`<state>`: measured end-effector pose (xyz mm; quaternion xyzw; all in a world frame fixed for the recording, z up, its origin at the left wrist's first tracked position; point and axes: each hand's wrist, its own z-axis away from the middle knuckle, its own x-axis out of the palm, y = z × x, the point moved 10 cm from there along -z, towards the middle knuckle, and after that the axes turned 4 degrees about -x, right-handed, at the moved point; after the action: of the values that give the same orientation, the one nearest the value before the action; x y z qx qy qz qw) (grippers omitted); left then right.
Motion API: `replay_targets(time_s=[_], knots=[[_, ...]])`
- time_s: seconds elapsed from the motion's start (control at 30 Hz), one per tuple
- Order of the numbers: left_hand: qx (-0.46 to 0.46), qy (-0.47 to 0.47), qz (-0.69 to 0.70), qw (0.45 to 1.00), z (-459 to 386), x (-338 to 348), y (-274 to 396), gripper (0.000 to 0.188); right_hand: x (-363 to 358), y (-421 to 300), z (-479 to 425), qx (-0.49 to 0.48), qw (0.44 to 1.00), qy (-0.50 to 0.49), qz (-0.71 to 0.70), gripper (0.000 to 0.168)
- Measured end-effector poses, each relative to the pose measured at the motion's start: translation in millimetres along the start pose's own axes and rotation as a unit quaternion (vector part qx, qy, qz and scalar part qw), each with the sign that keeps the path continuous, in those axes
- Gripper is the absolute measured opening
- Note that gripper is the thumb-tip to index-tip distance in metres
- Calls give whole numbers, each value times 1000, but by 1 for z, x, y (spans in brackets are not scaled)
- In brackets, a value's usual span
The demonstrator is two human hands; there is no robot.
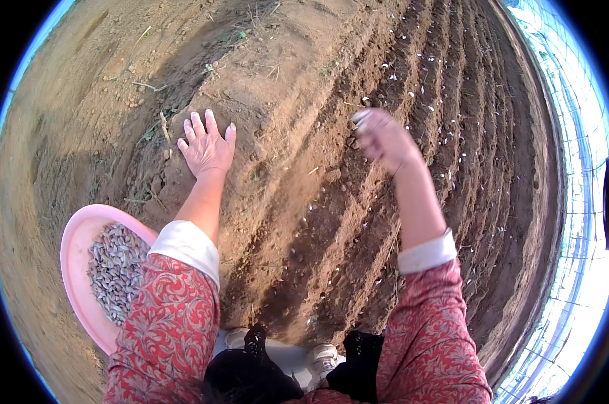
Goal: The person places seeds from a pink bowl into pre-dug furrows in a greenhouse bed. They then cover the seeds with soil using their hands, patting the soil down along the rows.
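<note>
My left hand (208,149) is spread palm down over the bare soil ridge (264,116), with nothing in it; whether it presses on the soil is hard to tell. Over the furrows (370,202) to the right, my right hand (387,139) is curled and motion-blurred. Something pale, seemingly a garlic clove (360,117), shows at its fingertips. Pale cloves lie scattered along the furrows, such as one clove (411,94) beyond that hand. Beside my left forearm is a pink plastic basin (74,262) holding many garlic cloves (115,267), partly hidden by my sleeve.
Below, my shoes (326,356) are at the near end of the furrows. Along the right rim runs a bright wire-mesh fence (579,202). Dry stalks (164,126) and small clods lie on the soil at left.
</note>
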<state>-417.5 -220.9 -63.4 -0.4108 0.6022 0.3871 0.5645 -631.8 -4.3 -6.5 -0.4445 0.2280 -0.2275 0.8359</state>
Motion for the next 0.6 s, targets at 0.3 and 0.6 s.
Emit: replay_targets(time_s=[0.3, 0.6], knots=[[-3, -3, 1, 1000, -1, 1, 4, 58, -133, -12, -118, -107, 970, 132, -173, 45], [0, 10, -11, 1000, -2, 5, 7, 59, -103, 103, -113, -30, 945, 111, -305, 37]])
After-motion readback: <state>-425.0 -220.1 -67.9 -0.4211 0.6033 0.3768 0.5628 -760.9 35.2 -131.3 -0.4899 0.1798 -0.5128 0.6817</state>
